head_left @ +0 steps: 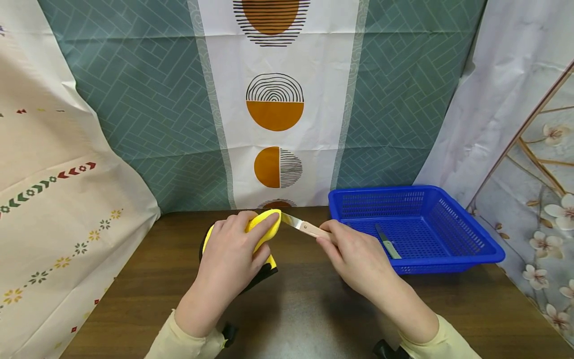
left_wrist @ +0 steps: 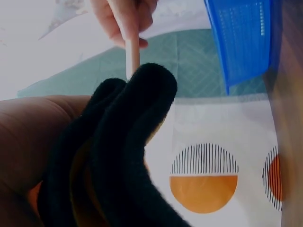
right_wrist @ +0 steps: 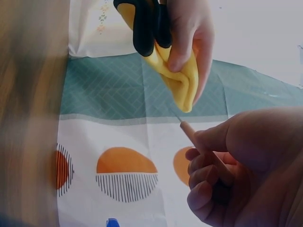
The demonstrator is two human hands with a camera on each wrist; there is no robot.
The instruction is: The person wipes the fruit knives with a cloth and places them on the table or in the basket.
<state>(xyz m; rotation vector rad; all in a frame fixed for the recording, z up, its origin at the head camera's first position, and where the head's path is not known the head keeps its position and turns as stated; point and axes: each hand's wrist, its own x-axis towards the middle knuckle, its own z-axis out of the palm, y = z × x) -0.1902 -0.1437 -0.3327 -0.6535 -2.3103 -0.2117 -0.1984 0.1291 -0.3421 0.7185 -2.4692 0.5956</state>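
Note:
My left hand [head_left: 230, 252] holds a folded yellow cloth [head_left: 270, 232] with black edging, which sags below the palm. My right hand [head_left: 358, 252] grips a small knife [head_left: 310, 229] by its pale pinkish handle, blade pointing left toward the cloth. The blade's far end meets the cloth fold by the left fingertips, and its tip is hidden there. In the left wrist view, the cloth's dark edge folds [left_wrist: 137, 109] cover most of the blade. The right wrist view shows the fingers curled round the knife handle [right_wrist: 189, 132], with the yellow fold [right_wrist: 182, 92] just above.
A blue plastic basket [head_left: 448, 262] stands on the brown wooden table [head_left: 305, 309] at the right. Inside it lies another knife [head_left: 389, 245] with a pale green handle. Patterned fabric [head_left: 152, 109] hangs behind the table and along both sides.

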